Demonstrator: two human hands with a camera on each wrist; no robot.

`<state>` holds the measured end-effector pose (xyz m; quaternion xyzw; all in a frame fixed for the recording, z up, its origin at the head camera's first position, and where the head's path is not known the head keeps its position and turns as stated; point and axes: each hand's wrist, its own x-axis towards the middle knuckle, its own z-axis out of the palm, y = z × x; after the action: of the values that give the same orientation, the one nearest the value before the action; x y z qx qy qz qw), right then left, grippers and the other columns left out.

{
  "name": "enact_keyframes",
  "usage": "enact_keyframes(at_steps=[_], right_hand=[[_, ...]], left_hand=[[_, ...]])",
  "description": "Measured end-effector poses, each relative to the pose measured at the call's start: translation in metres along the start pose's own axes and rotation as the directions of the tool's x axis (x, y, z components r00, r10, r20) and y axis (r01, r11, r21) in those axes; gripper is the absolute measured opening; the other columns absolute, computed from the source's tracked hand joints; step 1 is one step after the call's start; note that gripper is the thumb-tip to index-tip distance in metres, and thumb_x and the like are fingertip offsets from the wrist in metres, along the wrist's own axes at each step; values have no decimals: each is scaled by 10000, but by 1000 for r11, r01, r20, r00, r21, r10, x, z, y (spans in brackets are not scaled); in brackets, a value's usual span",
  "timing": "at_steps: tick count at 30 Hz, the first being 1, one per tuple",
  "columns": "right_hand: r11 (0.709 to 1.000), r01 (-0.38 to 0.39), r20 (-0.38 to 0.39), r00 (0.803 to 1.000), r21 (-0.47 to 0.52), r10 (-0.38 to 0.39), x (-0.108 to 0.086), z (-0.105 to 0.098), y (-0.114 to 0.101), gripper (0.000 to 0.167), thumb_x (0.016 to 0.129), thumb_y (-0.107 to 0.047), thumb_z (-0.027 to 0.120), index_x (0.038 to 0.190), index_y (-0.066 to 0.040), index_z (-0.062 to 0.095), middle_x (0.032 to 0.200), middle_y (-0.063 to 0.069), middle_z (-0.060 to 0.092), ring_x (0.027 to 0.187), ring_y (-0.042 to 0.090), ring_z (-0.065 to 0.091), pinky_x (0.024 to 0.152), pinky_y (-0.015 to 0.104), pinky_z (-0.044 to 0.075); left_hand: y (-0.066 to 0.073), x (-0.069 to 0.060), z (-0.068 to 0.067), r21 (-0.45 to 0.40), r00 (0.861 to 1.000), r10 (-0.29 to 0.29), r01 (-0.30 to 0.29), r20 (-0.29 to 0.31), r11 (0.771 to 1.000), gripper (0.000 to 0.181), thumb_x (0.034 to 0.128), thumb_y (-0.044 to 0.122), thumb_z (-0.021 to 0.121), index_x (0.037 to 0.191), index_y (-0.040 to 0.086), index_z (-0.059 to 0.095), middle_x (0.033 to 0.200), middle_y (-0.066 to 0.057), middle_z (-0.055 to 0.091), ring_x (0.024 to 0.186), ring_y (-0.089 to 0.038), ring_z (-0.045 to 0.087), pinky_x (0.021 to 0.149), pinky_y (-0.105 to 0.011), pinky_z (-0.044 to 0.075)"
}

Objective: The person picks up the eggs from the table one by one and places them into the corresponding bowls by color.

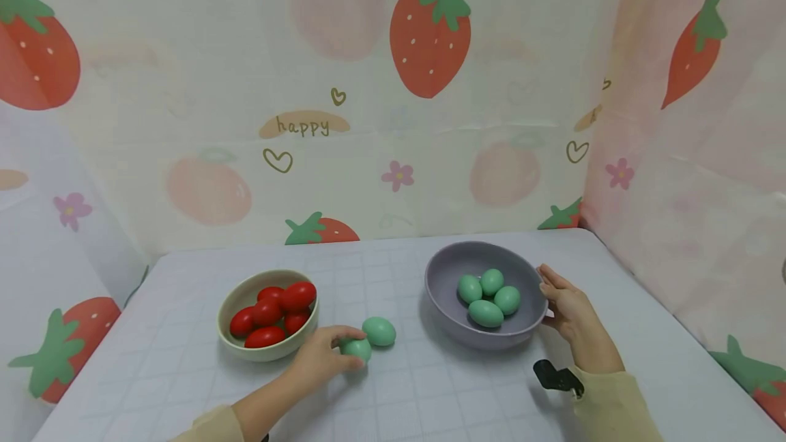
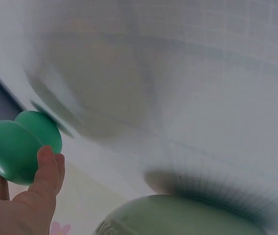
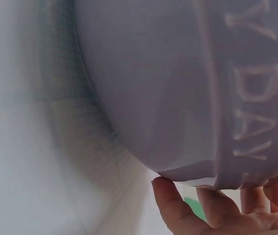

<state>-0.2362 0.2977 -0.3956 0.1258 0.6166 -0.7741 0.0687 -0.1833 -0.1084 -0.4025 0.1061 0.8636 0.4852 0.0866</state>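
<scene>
In the head view my left hand (image 1: 321, 355) pinches a green egg (image 1: 357, 349) between thumb and fingers, low over the table. A second green egg (image 1: 379, 331) lies just beyond it. The left wrist view shows the held egg (image 2: 14, 152) between the fingertips, partly covering the other. My right hand (image 1: 572, 312) holds the right side of a grey-purple bowl (image 1: 448, 316), with several green eggs (image 1: 486, 313) inside. In the right wrist view, fingers (image 3: 170, 200) press against the bowl's outer wall (image 3: 148, 98), which bears raised letters.
A pale green bowl (image 1: 228, 343) with several red eggs (image 1: 267, 311) stands at the left, close to my left hand. Both bowls rest on a white checked tablecloth (image 1: 430, 394). Behind and beside the table hang cloths (image 1: 368, 176) printed with strawberries.
</scene>
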Motion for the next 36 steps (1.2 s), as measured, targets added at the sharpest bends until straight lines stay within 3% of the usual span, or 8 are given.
enact_keyframes(at_steps=[8,15,24,36], right_hand=[[1000,25,-7,1000,11,-25,1,0,1,569,1048,-45,330,1543,-126,62,1594,0,22,1467,209,49,1150,551,110],[998,53,10,999,-14,-53,2,1,0,571,1048,-28,293,1543,-124,25,1590,2,-12,1462,206,-7,1156,537,101],[997,60,9,998,-38,-60,2,5,0,577,1038,0,277,1541,-128,26,1586,13,-21,1457,209,-21,1155,543,95],[998,61,15,998,-32,-60,2,3,0,576,1033,9,282,1541,-108,40,1584,32,-9,1460,230,-18,1145,585,76]], left_hand=[[9,4,0,-11,999,45,-45,-31,999,353,759,61,815,1097,41,714,1174,-109,672,1192,-452,534,994,-531,435],[18,11,3,-32,999,8,-9,-52,999,345,766,60,812,1098,67,719,1207,-101,656,1215,-441,521,997,-527,436],[27,16,8,-53,998,36,-38,-47,998,330,783,72,800,1104,81,720,1188,-91,668,1221,-432,520,1019,-542,409],[42,30,18,-165,997,69,-76,-47,983,357,792,57,794,1136,40,700,1235,-120,641,1258,-414,494,1042,-503,400]])
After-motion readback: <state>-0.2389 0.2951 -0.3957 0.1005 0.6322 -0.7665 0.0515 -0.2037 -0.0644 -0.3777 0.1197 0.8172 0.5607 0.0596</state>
